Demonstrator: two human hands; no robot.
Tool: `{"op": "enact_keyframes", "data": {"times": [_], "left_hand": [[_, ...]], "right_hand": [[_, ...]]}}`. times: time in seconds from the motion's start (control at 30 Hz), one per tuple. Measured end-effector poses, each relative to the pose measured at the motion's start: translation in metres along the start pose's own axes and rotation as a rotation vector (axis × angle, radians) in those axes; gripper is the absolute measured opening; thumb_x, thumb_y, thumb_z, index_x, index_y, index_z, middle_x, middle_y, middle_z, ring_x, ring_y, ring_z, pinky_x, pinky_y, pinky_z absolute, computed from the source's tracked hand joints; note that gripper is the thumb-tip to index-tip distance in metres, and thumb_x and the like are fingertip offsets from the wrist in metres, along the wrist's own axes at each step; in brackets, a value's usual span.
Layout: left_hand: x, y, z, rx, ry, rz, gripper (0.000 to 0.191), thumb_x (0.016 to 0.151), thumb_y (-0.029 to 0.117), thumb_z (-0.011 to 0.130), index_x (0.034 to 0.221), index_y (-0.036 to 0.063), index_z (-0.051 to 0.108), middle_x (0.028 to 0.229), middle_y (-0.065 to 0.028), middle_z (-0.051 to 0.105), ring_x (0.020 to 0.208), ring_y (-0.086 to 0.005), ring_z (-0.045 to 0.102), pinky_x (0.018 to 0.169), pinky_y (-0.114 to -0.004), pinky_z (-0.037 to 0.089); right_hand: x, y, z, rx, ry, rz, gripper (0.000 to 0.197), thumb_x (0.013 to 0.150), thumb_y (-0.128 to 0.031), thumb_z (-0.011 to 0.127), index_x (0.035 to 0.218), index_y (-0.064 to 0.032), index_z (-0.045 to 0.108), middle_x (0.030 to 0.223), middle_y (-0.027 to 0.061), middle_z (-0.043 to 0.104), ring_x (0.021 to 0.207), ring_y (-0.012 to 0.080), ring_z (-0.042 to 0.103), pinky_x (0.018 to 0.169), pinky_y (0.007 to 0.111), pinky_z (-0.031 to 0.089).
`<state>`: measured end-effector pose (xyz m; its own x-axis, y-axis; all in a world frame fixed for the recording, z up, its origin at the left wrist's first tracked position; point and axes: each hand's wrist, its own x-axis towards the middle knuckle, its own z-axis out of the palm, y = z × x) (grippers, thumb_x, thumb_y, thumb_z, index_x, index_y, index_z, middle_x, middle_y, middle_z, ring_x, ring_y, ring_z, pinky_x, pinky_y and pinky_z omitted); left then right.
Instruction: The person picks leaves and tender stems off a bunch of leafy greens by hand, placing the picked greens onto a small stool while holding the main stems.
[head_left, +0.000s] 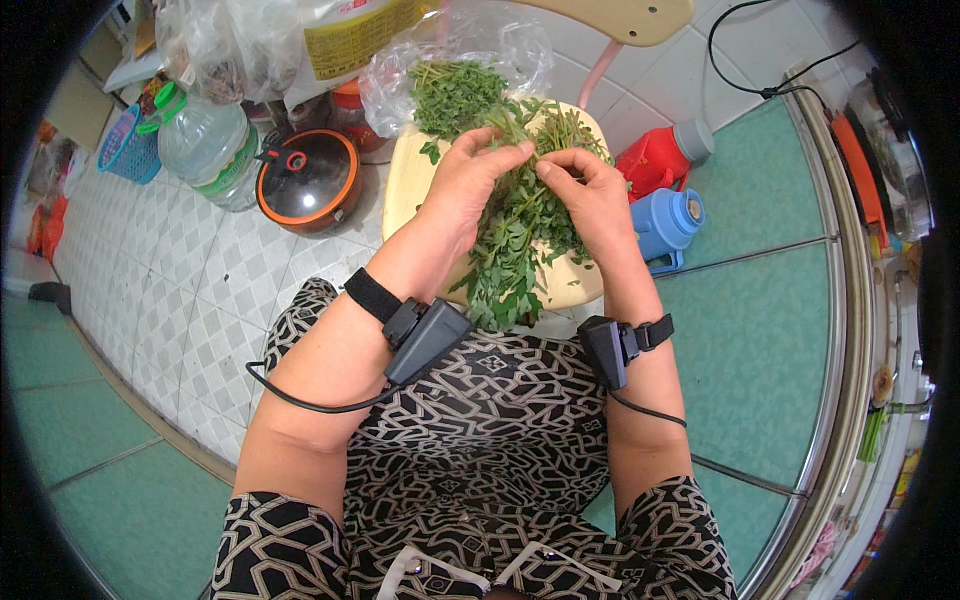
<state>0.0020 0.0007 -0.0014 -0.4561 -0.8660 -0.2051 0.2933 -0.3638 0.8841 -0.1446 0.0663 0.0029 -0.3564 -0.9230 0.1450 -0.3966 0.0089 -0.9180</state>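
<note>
Leafy green stems (517, 232) lie in a loose heap on the seat of a pale wooden chair (405, 180). Above that heap, my left hand (469, 176) pinches a leafy sprig (510, 127) between thumb and fingers. Close to its right is my right hand (589, 187), thumb and forefinger together at the greens; whether a stem is between them is too small to tell. A separate pile of small-leaved greens (457, 94) rests on a clear plastic bag (525, 45) at the seat's far left. Cut stem ends (566, 131) point up beyond my right hand.
Left of the chair stand a lidded pot with an orange rim (307, 180), a large water bottle (206, 150) and a blue basket (129, 146). On the right are a red flask (656, 157) and a blue flask (667, 221). Plastic bags (240, 45) hang at the upper left.
</note>
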Motion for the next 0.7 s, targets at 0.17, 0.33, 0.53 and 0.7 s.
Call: {"op": "enact_keyframes", "data": {"times": [0.17,0.33,0.53,0.7], "left_hand": [[0.003,-0.005,-0.005,-0.074,-0.032,-0.045,0.041,0.079,0.024,0.067,0.116,0.0093,0.055,0.104,-0.0003,0.06,0.096,-0.0099,0.051,0.082,-0.028,0.035],[0.009,-0.005,-0.006,-0.036,-0.092,-0.017,0.034,0.081,0.015,0.062,0.113,0.006,0.056,0.096,-0.0035,0.062,0.085,-0.0125,0.055,0.073,-0.022,0.038],[0.0,0.002,0.001,-0.035,-0.121,-0.095,0.028,0.082,0.016,0.062,0.109,0.0065,0.058,0.095,-0.0038,0.062,0.087,-0.0129,0.055,0.074,-0.026,0.041],[0.006,-0.003,-0.003,-0.098,-0.108,-0.085,0.026,0.087,0.015,0.056,0.111,0.0066,0.052,0.096,-0.0047,0.062,0.09,-0.0142,0.055,0.074,-0.027,0.043]], "right_hand": [[0.001,0.001,0.0,0.025,0.066,-0.032,0.018,0.083,-0.015,0.065,0.09,0.0014,0.065,0.076,0.0004,0.062,0.07,0.0061,0.053,0.064,0.021,0.043],[0.007,0.011,-0.005,0.119,0.124,0.017,0.018,0.084,-0.015,0.065,0.091,0.0008,0.064,0.076,-0.0016,0.06,0.069,0.0055,0.051,0.063,0.02,0.042],[0.001,0.002,-0.001,0.179,0.016,0.023,0.016,0.084,-0.015,0.065,0.09,-0.0002,0.065,0.075,-0.003,0.058,0.068,0.0047,0.05,0.062,0.019,0.041],[0.0,-0.001,-0.003,0.157,0.022,0.093,0.017,0.084,-0.015,0.065,0.089,0.0006,0.064,0.076,-0.0019,0.059,0.069,0.0049,0.051,0.063,0.019,0.041]]}}
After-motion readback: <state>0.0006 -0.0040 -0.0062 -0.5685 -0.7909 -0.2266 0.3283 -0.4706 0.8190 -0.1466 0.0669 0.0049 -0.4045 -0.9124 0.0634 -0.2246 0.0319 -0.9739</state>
